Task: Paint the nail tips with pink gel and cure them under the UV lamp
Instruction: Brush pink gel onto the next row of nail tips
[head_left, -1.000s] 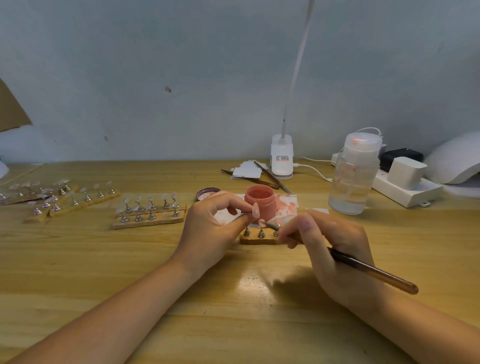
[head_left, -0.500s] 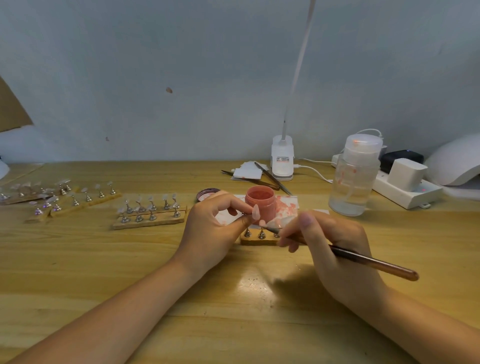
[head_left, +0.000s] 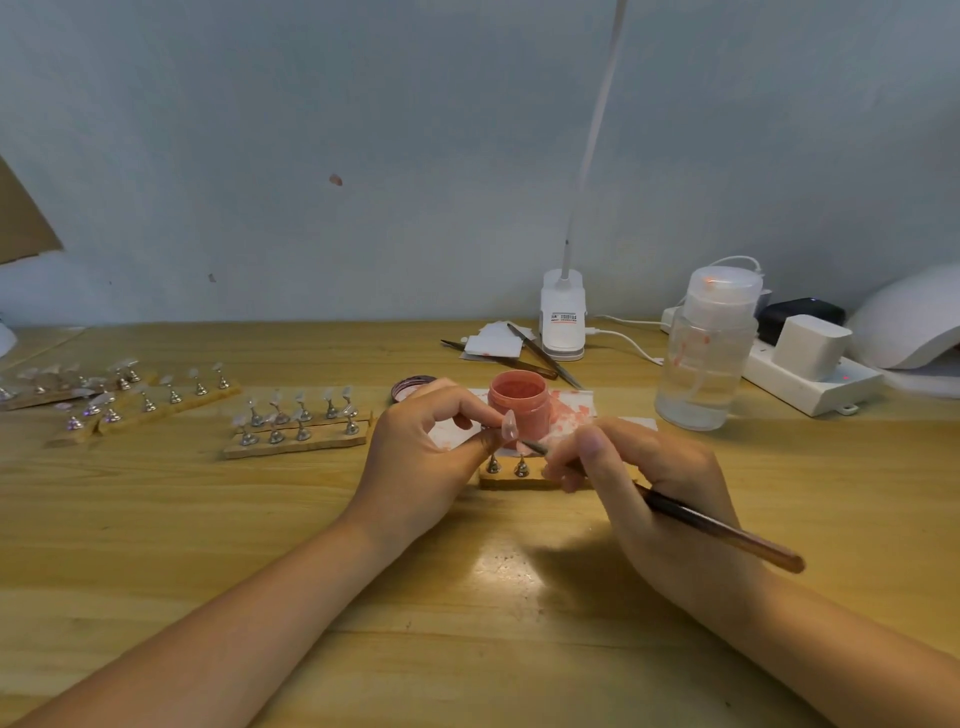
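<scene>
Left hand (head_left: 426, 457) pinches a nail tip (head_left: 509, 423) upright, just in front of the pink gel jar (head_left: 519, 402). Right hand (head_left: 660, 488) grips the brush (head_left: 717, 530), bristles pointing left, touching the tip's base.

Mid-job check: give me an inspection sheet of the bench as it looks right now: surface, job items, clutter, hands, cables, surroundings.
Surface: wooden table, glare patch near the front.
Job's things: open pink gel jar; nail tip on a stand; brush; small wooden holder under the hands; UV lamp at far right.
Clutter: racks of nail tips at left; clear pump bottle; tweezers; stained paper.
Grippers: left hand pinches the tip's stand; right hand holds the brush.
Cables: white lead to power strip.
Surroundings: grey wall, clip lamp.
</scene>
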